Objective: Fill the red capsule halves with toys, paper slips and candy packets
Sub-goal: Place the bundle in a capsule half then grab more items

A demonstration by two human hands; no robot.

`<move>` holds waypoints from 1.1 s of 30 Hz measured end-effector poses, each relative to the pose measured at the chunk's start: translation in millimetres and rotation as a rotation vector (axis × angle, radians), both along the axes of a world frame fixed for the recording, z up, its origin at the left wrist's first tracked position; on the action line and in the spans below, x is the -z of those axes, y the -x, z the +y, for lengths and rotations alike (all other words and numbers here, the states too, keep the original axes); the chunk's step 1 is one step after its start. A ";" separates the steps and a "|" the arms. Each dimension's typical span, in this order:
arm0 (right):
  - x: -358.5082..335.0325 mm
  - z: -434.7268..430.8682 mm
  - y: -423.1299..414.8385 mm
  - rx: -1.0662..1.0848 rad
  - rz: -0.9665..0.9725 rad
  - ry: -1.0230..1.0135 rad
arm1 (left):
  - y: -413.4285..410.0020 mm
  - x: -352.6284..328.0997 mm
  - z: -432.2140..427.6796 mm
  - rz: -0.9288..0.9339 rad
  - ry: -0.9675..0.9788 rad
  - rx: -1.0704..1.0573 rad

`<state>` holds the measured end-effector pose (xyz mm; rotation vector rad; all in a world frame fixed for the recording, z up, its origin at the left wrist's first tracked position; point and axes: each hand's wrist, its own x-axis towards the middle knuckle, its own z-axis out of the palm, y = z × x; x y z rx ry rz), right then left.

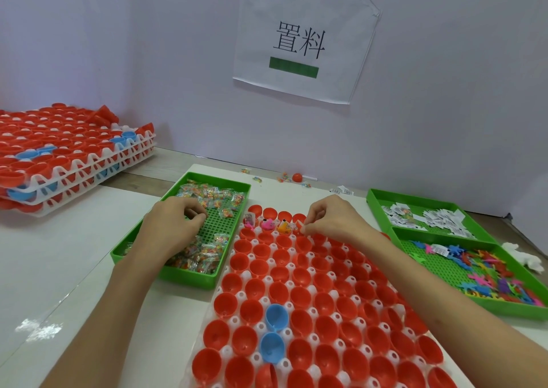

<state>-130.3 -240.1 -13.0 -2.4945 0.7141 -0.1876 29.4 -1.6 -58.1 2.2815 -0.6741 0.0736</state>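
Observation:
A white rack [228,352] in front of me holds several red capsule halves [299,298] and two blue ones [275,316]. A few halves in the second row from the back hold toys, a pink one [268,224] and an orange one [284,227]. My right hand [332,220] hovers over that row, its fingertips pinching a small clear packet beside the orange toy. My left hand [175,224] reaches into the green tray of candy packets [184,275], its fingers curled over the packets; what they hold is hidden.
On the right, one green tray [382,194] holds paper slips and another [504,310] holds colourful plastic toys. Stacked racks of red halves [59,156] sit at the far left. Loose packets and a red ball [297,177] lie by the back wall.

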 end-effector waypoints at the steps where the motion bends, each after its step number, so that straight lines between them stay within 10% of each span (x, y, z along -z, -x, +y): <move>1: -0.2 0.0 0.2 0.003 0.006 -0.014 | 0.1 -0.1 -0.1 -0.001 -0.001 0.001; 33: -3.0 -0.6 -5.6 -0.064 0.038 0.086 | 4.3 -4.9 1.5 -0.010 -0.020 0.009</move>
